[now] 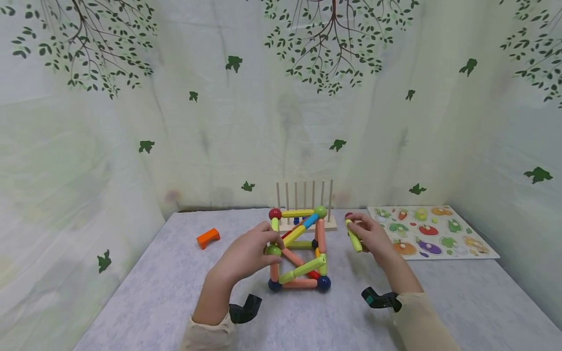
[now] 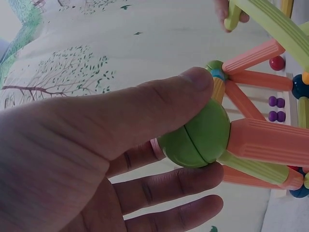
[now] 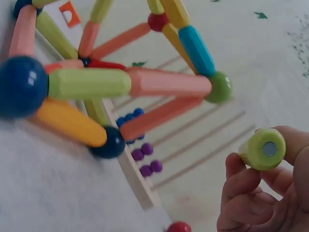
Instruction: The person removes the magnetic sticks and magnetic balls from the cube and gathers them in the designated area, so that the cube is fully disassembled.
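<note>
Two pinches: with left grip [image 1: 248, 249], on a green ball [image 2: 205, 137] of the rod-and-ball frame [image 1: 303, 270] on the bench [image 1: 162, 287]; with right grip [image 1: 370, 238], on a yellow-green rod [image 1: 353, 240] right of the frame, presumably light, stiff, best taken mid-length, clear of its silver end disc [image 3: 269, 148].

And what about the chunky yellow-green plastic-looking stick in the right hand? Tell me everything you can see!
The chunky yellow-green stick looks like plastic, with a round grey disc set in one end. The right hand pinches it at a tilt. It is right of the multicoloured ball-and-stick frame, apart from it.
</note>
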`<state>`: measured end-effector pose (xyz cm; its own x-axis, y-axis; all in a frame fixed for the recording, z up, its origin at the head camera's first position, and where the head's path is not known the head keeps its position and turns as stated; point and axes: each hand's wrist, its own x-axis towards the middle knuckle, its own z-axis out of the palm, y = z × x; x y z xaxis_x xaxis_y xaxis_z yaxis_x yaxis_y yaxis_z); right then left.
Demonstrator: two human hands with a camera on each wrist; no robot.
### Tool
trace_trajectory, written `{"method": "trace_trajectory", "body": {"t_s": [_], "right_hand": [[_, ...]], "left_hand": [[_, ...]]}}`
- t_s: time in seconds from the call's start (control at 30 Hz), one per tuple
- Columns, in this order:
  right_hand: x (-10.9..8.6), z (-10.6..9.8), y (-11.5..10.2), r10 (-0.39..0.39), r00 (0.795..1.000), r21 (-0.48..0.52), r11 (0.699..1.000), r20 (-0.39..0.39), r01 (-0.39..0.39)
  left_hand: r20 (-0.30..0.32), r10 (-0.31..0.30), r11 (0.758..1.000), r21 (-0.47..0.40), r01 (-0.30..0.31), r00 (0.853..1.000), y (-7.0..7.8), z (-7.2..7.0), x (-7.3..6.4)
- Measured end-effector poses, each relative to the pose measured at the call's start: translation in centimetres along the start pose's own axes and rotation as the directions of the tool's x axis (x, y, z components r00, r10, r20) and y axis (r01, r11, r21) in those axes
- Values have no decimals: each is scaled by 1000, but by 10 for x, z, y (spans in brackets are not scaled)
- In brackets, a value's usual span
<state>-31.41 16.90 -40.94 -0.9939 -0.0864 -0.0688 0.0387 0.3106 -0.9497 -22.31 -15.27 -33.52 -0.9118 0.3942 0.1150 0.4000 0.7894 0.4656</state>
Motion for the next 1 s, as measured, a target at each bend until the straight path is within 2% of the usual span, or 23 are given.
{"method": "trace_trajectory", "body": {"t_s": [0.1,0.17,0.27,0.4,0.57,0.8,0.87,1.0], "right_hand": [[0,-14,11,-2,999,-90,996,-54,-3],[1,-22,18,-11,996,-193,981,-84,-5],[3,-29,29,-16,993,-355,934,-120,-27],[8,-31,42,-20,992,-496,867,-128,-46],[11,-29,54,-37,991,-582,812,-125,-44],[11,-29,63,-102,984,-674,738,-149,-26],[11,-29,63,-111,981,-689,724,-160,-31],[10,-30,61,-109,977,-688,724,-185,-49]], "left_hand": [[0,-4,1000,-2,4,1000,1,1,1],[-1,-9,1000,-4,9,1000,1,1,2],[-5,-17,1000,2,17,1000,2,1,2],[-7,-25,1000,10,25,1000,2,1,1],[-5,-27,1000,7,27,1000,2,1,1],[-2,-24,1000,-2,24,1000,1,0,1],[-4,-24,1000,-3,24,1000,1,0,1],[-9,-18,1000,1,18,1000,0,1,0]]}}
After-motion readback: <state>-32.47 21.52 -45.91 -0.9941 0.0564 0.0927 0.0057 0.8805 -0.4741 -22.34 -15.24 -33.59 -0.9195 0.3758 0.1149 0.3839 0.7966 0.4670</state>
